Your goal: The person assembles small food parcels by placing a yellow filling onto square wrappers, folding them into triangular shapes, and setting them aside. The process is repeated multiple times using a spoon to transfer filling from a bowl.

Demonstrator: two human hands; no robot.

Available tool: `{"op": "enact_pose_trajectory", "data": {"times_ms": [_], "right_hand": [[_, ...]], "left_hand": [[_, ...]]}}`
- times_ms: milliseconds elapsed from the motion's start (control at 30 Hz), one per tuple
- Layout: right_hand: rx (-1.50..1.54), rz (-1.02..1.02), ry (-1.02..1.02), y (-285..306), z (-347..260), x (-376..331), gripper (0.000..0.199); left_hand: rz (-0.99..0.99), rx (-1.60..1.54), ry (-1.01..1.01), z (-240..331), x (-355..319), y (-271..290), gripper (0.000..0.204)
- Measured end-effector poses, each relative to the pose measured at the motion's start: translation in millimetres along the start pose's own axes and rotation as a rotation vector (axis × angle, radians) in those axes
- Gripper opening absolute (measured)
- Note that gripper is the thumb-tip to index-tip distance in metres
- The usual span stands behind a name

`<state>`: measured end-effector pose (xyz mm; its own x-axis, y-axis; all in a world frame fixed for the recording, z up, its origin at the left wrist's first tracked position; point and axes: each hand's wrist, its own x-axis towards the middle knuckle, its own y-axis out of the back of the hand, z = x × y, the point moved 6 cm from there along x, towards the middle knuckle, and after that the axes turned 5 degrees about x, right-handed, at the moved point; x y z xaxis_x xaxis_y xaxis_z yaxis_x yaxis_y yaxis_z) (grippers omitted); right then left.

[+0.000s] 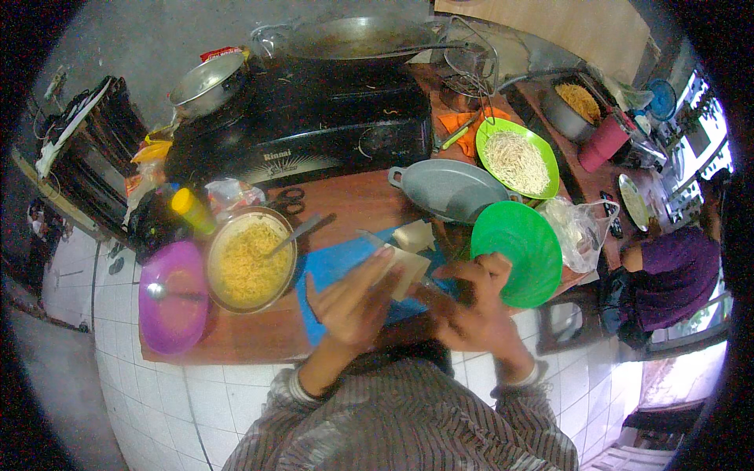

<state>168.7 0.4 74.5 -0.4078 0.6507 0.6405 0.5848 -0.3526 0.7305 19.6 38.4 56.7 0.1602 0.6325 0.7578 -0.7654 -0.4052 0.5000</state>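
Note:
A thin, pale square wrapper sheet [406, 269] is held up between my hands over a blue mat [326, 271]. Fairly straight fingers of my left hand [349, 302] grip its left side. At its lower right corner are the fingertips of my right hand [475, 310], closed on it and somewhat blurred. Behind it another pale wrapper piece [415, 235] lies on the mat's far edge, with what looks like a thin blade [371, 236] beside it. To the left stands a bowl of yellow shredded filling [254, 263] with a spoon [294, 234] in it.
A green bowl [518, 255] stands close by my right hand, with a grey oval pan [452, 191] and a lime plate of pale strands [516, 159] beyond. A purple basin [173, 298] sits left, a black stove [298, 125] behind. A person in purple [675, 275] is at right.

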Motion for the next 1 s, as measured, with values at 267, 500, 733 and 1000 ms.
{"op": "enact_pose_trajectory", "data": {"times_ms": [267,500,733,1000], "right_hand": [[-0.166,0.016,-0.079,8.3,15.1,5.6,0.038],[-0.125,-0.015,-0.023,-4.6,-5.0,-2.6,0.038],[0.013,0.102,0.008,4.0,-11.3,0.2,0.043],[0.768,0.093,-0.38,-21.3,35.6,18.3,0.032]], "left_hand": [[0.043,0.029,0.043,-2.5,-3.4,-2.1,0.025],[-0.019,0.011,-0.078,0.9,-1.0,-2.6,0.042],[0.017,0.088,0.066,-5.7,-7.9,-6.8,0.023],[-0.179,-0.371,0.333,-10.1,-15.8,-18.9,0.031]]}}
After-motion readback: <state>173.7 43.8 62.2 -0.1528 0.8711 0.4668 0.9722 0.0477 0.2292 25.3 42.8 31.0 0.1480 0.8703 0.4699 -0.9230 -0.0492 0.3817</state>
